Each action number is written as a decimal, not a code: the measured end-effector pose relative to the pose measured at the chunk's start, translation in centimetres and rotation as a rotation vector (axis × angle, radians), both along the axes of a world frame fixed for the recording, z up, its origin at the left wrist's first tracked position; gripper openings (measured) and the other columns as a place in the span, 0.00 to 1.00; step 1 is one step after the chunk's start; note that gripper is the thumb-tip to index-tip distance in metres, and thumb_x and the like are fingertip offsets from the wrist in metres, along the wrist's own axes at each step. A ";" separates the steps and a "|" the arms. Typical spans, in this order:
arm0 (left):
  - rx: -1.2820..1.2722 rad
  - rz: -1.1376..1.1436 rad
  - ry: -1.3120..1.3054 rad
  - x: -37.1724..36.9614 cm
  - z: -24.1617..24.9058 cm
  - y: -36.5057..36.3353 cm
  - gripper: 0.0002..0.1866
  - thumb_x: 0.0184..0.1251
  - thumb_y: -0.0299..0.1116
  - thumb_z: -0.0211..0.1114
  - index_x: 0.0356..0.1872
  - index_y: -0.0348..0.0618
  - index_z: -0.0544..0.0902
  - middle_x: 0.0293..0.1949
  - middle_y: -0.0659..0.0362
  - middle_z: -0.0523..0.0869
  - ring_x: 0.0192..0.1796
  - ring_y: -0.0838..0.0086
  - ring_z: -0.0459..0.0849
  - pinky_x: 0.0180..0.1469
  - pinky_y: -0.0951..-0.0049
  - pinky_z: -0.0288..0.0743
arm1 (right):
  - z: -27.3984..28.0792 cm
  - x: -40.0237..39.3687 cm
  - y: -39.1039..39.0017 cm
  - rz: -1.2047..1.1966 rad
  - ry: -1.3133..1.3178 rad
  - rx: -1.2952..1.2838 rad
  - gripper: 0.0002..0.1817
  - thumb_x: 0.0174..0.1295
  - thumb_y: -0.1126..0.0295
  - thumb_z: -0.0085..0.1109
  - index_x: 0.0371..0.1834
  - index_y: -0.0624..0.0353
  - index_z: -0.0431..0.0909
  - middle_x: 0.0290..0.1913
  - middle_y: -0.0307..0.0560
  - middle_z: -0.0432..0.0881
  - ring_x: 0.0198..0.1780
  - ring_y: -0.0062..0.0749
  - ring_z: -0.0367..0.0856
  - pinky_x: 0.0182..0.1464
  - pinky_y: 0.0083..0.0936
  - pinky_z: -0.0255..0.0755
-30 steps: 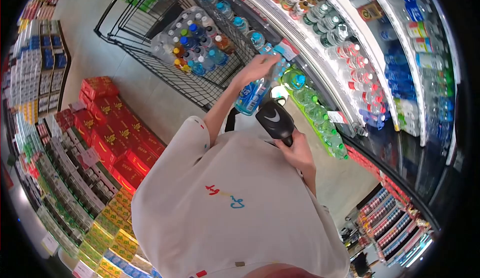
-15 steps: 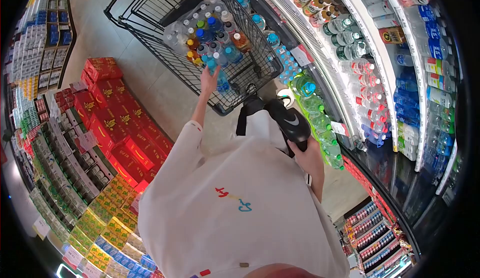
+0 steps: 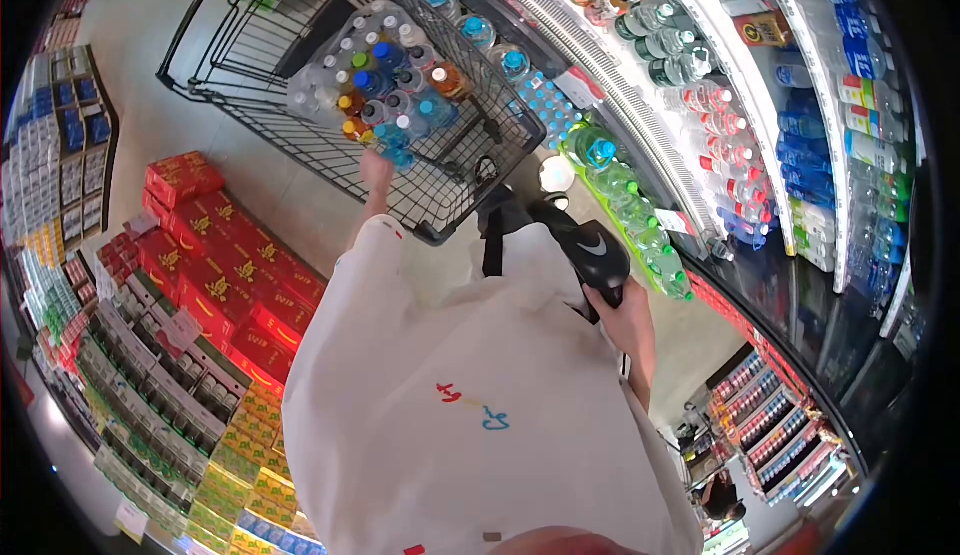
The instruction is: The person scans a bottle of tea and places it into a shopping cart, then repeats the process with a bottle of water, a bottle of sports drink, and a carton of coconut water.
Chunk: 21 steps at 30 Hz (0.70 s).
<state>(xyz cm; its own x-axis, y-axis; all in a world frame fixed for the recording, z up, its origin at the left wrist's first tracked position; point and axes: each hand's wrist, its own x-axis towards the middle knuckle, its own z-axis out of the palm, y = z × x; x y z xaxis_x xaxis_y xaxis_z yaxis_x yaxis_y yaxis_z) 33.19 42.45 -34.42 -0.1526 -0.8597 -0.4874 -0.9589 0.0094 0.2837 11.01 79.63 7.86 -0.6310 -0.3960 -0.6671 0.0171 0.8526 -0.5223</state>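
Beside the near side of the shopping cart (image 3: 437,237), the left hand (image 3: 376,168) reaches out at the wire wall, just beside a light-blue bottle (image 3: 397,152) inside. Its fingers are small and blurred against the wires, so I cannot tell whether they are wide or narrow, nor whether they touch that bottle, which is itself partly lost behind the mesh. The bottle lies at the near edge of a cluster of mixed bottles (image 3: 372,83) with blue, green, orange and white caps; clear plastic clouds the far part of the cluster, and the wires cut across several of them. The right hand (image 3: 628,323) has its fingers closed around the lower end of a black object (image 3: 598,255) with a white swoosh. Its grip, and the dark parts around it, hide its full shape. Loose folds of the white shirt (image 3: 480,355) fill the lower middle, and its hem runs out of view. To the right of the cart, green-capped bottles (image 3: 640,217) stand in a row along the foot of the lit shelves (image 3: 772,125), whose far ends fade into the dark rim. Red boxes (image 3: 215,220) are stacked on the left, their lower ones partly covered by the shirt.
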 end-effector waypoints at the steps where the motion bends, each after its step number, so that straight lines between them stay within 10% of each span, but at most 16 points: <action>1: -0.012 -0.012 -0.041 -0.1 -0.1 0.1 0.09 0.59 0.30 0.64 0.39 0.37 0.82 0.43 0.39 0.86 0.49 0.42 0.85 0.48 0.47 0.79 | 0.0 -0.1 0.2 -0.011 0.008 0.002 0.18 0.59 0.67 0.69 0.45 0.70 0.80 0.32 0.58 0.85 0.31 0.43 0.82 0.40 0.34 0.75; 11: 0.045 -0.282 0.016 0.1 -4.1 -1.4 0.22 0.61 0.49 0.66 0.48 0.43 0.83 0.43 0.42 0.88 0.50 0.44 0.85 0.49 0.49 0.79 | -0.6 -1.5 2.6 -0.107 0.026 -0.063 0.18 0.60 0.66 0.68 0.49 0.65 0.80 0.29 0.55 0.84 0.30 0.44 0.82 0.39 0.36 0.74; 21: -0.338 -0.259 0.005 -6.1 4.4 4.6 0.25 0.61 0.38 0.67 0.55 0.32 0.77 0.51 0.37 0.83 0.55 0.42 0.81 0.56 0.48 0.75 | -2.1 -4.0 10.2 -0.191 0.164 -0.319 0.20 0.60 0.64 0.67 0.50 0.64 0.77 0.30 0.61 0.82 0.35 0.62 0.81 0.39 0.45 0.74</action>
